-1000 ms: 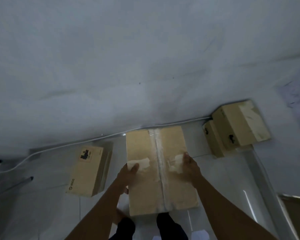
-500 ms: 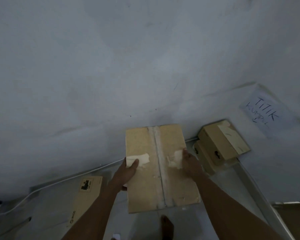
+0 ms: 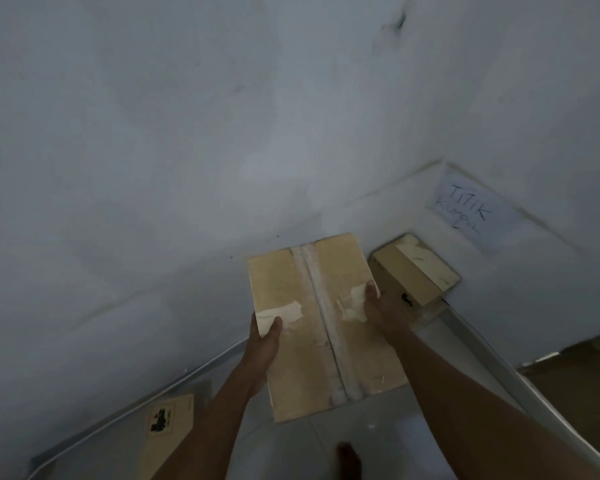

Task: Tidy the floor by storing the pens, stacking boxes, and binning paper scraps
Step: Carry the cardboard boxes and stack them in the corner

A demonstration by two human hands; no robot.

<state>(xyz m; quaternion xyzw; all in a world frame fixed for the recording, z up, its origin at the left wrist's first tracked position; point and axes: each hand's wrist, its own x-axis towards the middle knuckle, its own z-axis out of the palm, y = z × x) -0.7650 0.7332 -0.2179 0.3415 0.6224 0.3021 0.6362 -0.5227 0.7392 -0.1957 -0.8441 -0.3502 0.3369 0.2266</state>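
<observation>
Both hands, left [image 3: 261, 344] and right [image 3: 381, 308], grip a taped box [image 3: 321, 323] by its sides, held near stacked boxes [image 3: 414, 273] in the corner.

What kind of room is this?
Probably a bare indoor storage corner: plain white walls, a tiled floor, and stacked cardboard boxes beneath a handwritten paper sign reading TITIK KUMPUL.

Pretty dim all round, with a cold blue-grey cast. The wall [image 3: 222, 150] is palest around its middle and drops off darker toward the corners. Light is soft, so no hard shadows or glare. The box [image 3: 291, 282] top is the warmest, most evenly lit patch. Wide-angle distortion curves the skirting [image 3: 118, 419]. The near foot [image 3: 349, 459] is dark and smeary, and the far-right sign [image 3: 471, 211] is soft but readable.
</observation>
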